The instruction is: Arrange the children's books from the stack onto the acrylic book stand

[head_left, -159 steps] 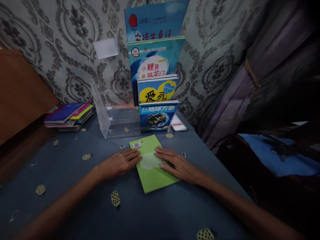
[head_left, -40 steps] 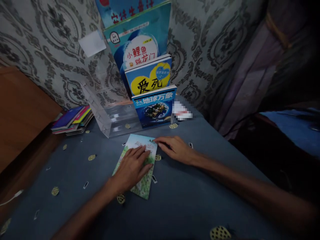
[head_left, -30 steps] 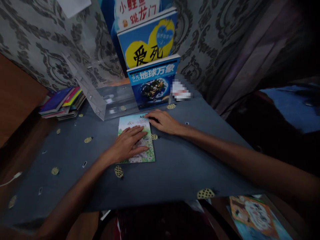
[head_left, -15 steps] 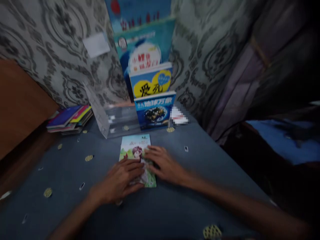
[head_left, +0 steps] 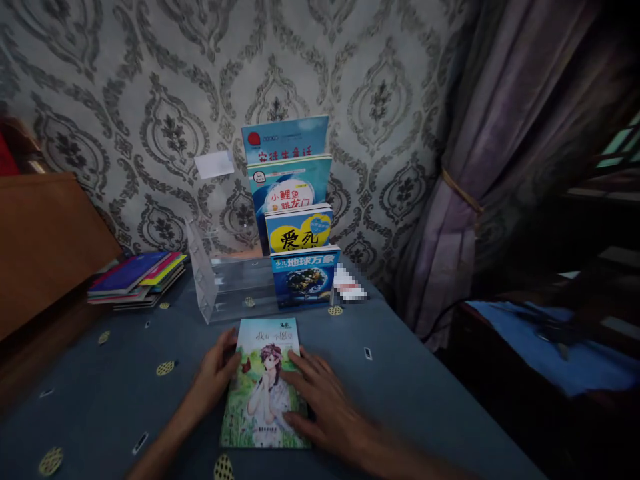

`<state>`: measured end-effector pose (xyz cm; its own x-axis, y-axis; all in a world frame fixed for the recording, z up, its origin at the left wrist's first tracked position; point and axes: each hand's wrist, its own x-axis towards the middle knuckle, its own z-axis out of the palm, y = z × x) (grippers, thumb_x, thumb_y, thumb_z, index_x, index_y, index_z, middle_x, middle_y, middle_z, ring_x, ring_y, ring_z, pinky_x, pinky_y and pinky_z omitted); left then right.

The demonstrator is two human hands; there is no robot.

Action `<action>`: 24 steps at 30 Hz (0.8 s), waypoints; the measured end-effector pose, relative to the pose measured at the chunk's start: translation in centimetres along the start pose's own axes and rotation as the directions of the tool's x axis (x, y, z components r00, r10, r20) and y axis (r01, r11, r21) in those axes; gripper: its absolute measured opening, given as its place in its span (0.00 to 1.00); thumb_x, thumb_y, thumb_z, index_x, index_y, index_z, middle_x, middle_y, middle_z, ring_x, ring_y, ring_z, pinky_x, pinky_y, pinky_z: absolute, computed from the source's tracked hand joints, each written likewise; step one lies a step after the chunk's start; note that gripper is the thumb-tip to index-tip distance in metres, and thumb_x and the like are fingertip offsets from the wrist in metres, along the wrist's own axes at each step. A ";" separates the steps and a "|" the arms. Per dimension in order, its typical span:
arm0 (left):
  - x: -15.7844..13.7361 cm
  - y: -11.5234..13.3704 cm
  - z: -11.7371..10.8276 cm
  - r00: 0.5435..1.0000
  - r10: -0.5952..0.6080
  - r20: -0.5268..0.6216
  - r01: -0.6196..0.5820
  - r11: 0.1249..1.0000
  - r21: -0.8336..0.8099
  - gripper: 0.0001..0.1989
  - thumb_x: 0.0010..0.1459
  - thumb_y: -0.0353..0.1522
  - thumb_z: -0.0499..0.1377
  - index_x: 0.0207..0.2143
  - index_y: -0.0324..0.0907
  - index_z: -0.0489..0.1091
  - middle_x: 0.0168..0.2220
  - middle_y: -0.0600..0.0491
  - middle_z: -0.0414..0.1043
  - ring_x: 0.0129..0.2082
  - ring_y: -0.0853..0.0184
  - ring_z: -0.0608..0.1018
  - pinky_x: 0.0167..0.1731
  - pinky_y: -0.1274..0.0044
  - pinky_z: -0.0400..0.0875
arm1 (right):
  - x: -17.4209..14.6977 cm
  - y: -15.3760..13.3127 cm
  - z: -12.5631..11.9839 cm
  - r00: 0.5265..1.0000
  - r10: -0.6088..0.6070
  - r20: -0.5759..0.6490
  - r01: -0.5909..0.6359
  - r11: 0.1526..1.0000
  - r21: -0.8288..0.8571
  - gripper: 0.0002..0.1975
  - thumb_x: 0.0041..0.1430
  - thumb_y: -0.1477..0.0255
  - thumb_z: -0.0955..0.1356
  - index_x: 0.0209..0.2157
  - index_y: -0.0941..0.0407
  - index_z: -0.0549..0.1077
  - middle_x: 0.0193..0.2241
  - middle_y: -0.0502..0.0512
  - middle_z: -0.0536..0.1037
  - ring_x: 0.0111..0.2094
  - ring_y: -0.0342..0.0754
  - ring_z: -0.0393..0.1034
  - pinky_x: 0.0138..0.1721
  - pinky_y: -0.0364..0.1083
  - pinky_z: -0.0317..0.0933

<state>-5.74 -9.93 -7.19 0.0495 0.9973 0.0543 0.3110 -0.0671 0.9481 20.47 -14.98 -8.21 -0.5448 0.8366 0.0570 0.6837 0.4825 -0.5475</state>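
A paperback book point(head_left: 267, 400) with a drawn figure in white on a green, flowery cover lies before me on the dark blue tablecloth. At its upper left edge is my left hand point(head_left: 215, 370), fingers curled and thumb against the side of the cover. My right hand point(head_left: 325, 400) rests over the book's right side, its fingers spread and stretched across the cover. Just beyond the book, a clear display rack point(head_left: 240, 283) holds several upright books in steps, with a blue globe book point(head_left: 305, 280) at the front.
A pile of colourful thin books point(head_left: 135, 277) lies at the left, near a brown wooden panel point(head_left: 50, 247). Behind the rack rises a patterned wall with a white card point(head_left: 214, 165). A tied curtain point(head_left: 450, 220) hangs at the right, beside blue cloth point(head_left: 550, 340).
My left hand has moved off the front of the cover to the book's left edge. My right hand stays on the right side. The view has tilted up, showing more wall.
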 end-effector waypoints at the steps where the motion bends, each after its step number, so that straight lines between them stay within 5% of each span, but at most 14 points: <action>1: 0.2 0.2 -0.1 0.998 -0.059 -0.018 0.056 0.991 -0.122 0.34 0.49 0.44 0.67 0.56 0.40 0.66 0.51 0.40 0.76 0.51 0.50 0.79 0.46 0.66 0.75 | 0.0 0.0 0.0 1.000 0.007 0.004 -0.007 1.000 0.012 0.30 0.65 0.60 0.68 0.65 0.51 0.65 0.71 0.62 0.54 0.71 0.65 0.42 0.67 0.70 0.44; 4: 0.3 0.8 -0.1 0.967 -0.250 -0.039 0.223 0.916 -0.333 0.38 0.42 0.41 0.72 0.55 0.40 0.66 0.51 0.40 0.77 0.46 0.53 0.82 0.36 0.72 0.77 | 0.0 0.1 -0.1 1.000 0.017 0.014 -0.017 0.999 0.036 0.30 0.65 0.59 0.67 0.66 0.51 0.64 0.71 0.62 0.54 0.72 0.66 0.40 0.67 0.70 0.43; 6: 0.1 0.9 0.1 0.944 -0.325 0.058 0.320 0.858 -0.402 0.36 0.40 0.40 0.74 0.51 0.39 0.68 0.47 0.41 0.79 0.42 0.54 0.83 0.32 0.73 0.76 | -0.1 0.3 0.0 1.000 0.025 0.011 -0.025 0.998 0.052 0.30 0.66 0.58 0.67 0.66 0.53 0.65 0.71 0.62 0.54 0.72 0.66 0.40 0.67 0.70 0.42; 10: -0.7 0.9 0.8 0.908 -0.303 0.290 0.410 0.785 -0.464 0.32 0.40 0.42 0.75 0.46 0.37 0.72 0.38 0.43 0.82 0.38 0.53 0.84 0.31 0.73 0.76 | -0.3 1.0 0.4 0.997 -0.024 -0.071 0.029 0.996 0.080 0.27 0.67 0.60 0.67 0.64 0.52 0.66 0.70 0.62 0.56 0.72 0.62 0.43 0.68 0.68 0.45; 24: -1.4 1.8 0.7 0.888 -0.398 0.231 0.460 0.747 -0.480 0.35 0.39 0.37 0.76 0.50 0.36 0.72 0.39 0.42 0.82 0.42 0.51 0.84 0.37 0.70 0.80 | -0.3 0.9 0.3 0.993 -0.041 -0.111 0.049 0.996 0.070 0.27 0.65 0.67 0.68 0.64 0.54 0.65 0.69 0.64 0.58 0.71 0.59 0.46 0.67 0.65 0.48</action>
<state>-4.60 -11.43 -5.77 0.1397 0.9050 -0.4018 -0.2004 0.4232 0.8836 21.11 -14.89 -8.95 -0.5151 0.8398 0.1716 0.6203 0.5033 -0.6016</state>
